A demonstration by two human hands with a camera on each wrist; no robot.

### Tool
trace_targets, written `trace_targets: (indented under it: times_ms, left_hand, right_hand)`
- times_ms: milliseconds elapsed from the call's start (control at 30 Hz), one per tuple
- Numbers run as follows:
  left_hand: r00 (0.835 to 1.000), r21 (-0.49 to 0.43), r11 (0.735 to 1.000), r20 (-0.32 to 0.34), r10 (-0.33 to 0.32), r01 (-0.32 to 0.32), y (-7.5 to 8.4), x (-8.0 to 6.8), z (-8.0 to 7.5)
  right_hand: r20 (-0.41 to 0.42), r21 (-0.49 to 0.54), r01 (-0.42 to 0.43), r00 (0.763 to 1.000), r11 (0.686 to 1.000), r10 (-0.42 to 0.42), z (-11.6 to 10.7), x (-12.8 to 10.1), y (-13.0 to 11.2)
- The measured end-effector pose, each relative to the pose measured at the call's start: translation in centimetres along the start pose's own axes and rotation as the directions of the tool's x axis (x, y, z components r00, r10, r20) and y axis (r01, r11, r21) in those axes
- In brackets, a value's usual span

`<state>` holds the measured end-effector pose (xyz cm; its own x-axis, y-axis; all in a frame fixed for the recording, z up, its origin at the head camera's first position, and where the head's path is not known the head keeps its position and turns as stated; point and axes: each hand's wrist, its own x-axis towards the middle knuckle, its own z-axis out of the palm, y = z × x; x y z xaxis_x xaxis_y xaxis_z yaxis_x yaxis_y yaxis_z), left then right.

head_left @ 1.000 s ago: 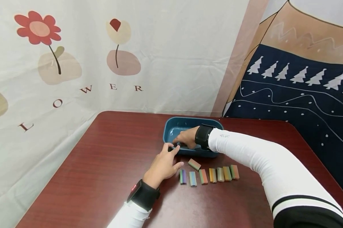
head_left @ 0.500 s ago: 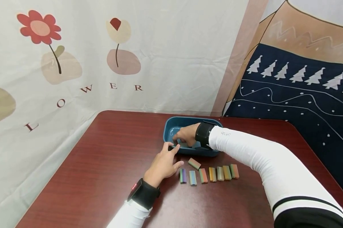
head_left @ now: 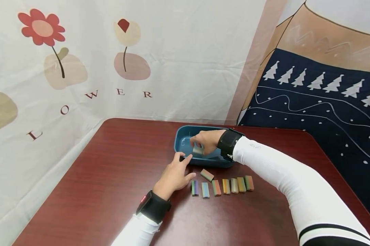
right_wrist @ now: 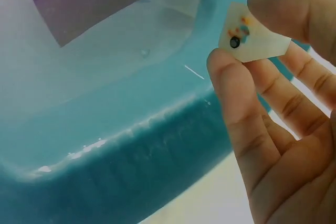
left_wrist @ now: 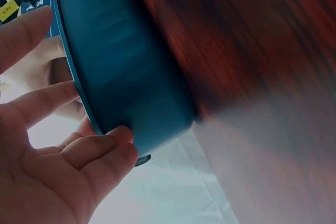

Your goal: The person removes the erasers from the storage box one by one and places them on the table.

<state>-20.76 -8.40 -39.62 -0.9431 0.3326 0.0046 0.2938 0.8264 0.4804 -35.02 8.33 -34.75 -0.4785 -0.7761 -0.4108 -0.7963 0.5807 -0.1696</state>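
Observation:
Over the blue plastic tub [head_left: 185, 129], my right hand [head_left: 208, 139] pinches a small pale block [head_left: 198, 150] between thumb and fingers. In the right wrist view the pale block [right_wrist: 254, 38] shows an angled end with coloured specks and a black dot. My left hand [head_left: 174, 174] touches the tub's near left corner with its fingertips, the thumb held apart. The left wrist view has its fingers [left_wrist: 107, 153] against the tub's outer wall [left_wrist: 121, 66]. On the table in front of the tub lie several striped blocks, among them a purple and green one [head_left: 195, 188].
The reddish-brown table [head_left: 126, 164] extends left of the tub. One striped block [head_left: 207, 175] lies slanted between the tub and the row. A purplish flat shape [right_wrist: 94, 3] shows inside the tub. Printed cloth [head_left: 188, 68] hangs behind.
My right hand has risen from low in the tub and shifted slightly right, with the pale block now showing in its fingers. The left hand stays at the tub's corner.

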Motion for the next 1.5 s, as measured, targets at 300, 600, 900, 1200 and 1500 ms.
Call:
trace_targets:
  times_ms: [300,600,900,1200,1500]
  left_hand:
    - [0.999,-0.023,0.999,-0.022,0.024,-0.024,-0.4,-0.2,0.1]
    - [1.0,-0.022,1.0,-0.013,-0.002,0.001,-0.6,-0.2,0.1]
    - [1.0,-0.002,1.0,0.017,-0.01,0.01,-0.4,0.1,0.0]
    - [1.0,0.036,0.999,0.021,-0.008,0.007,-0.2,0.0,0.2]
    - [1.0,0.044,0.999,-0.002,0.019,-0.019,0.3,0.2,0.3]
  right_hand:
    - [-0.221,0.199,0.069,0.975,0.978,-0.024,-0.2,-2.6,0.9]
    - [-0.366,0.334,0.044,0.926,0.942,0.087,1.2,-5.7,0.9]
    - [-0.459,0.449,-0.026,0.851,0.893,0.255,4.4,-9.5,0.2]
    - [-0.479,0.508,-0.047,0.815,0.86,0.327,7.3,-11.9,-0.6]
    - [-0.464,0.526,0.004,0.839,0.851,0.283,9.2,-13.1,-1.5]
